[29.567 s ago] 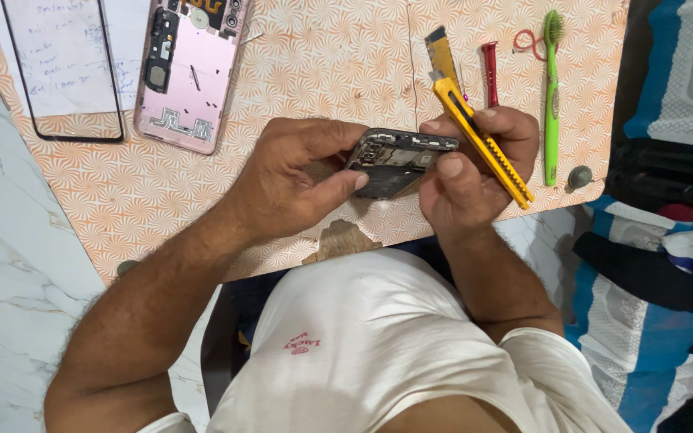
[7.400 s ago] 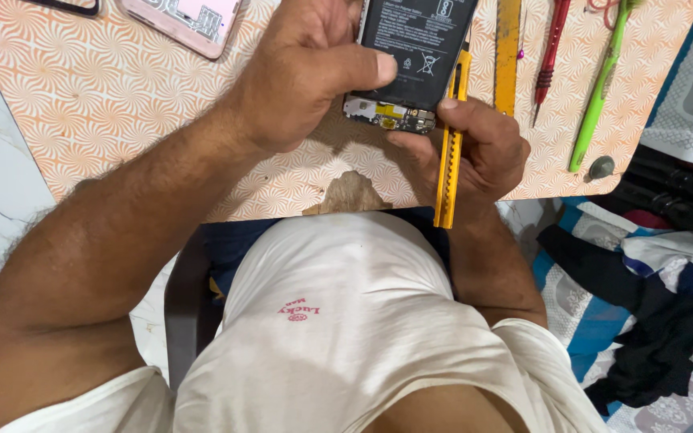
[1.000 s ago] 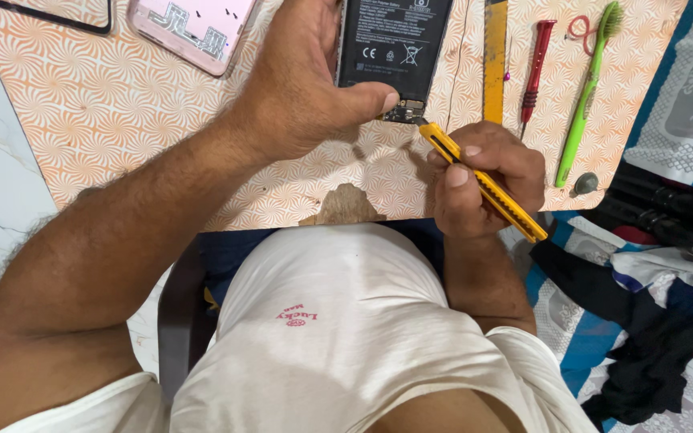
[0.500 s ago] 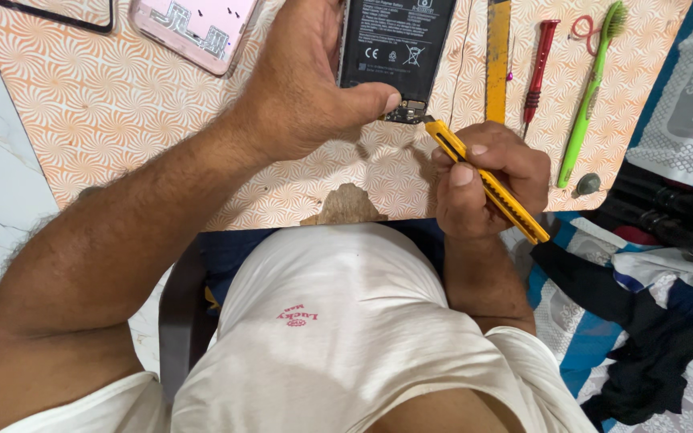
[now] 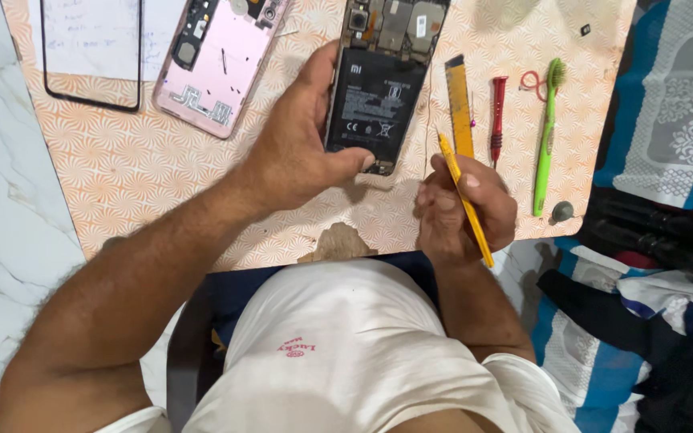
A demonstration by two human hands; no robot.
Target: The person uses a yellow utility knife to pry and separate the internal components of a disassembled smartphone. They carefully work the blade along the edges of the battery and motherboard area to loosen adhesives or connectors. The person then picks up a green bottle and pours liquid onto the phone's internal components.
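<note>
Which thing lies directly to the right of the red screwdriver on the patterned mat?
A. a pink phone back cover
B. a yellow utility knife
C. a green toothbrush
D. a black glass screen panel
C: the green toothbrush lies just right of the red screwdriver on the patterned mat, while the pink phone back cover and the black glass screen panel lie far to the left.

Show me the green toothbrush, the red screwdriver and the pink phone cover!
green toothbrush (image 5: 545,144), head view, middle of its handle.
red screwdriver (image 5: 497,108), head view, on its red grip.
pink phone cover (image 5: 218,68), head view, its bare inner face.
</note>
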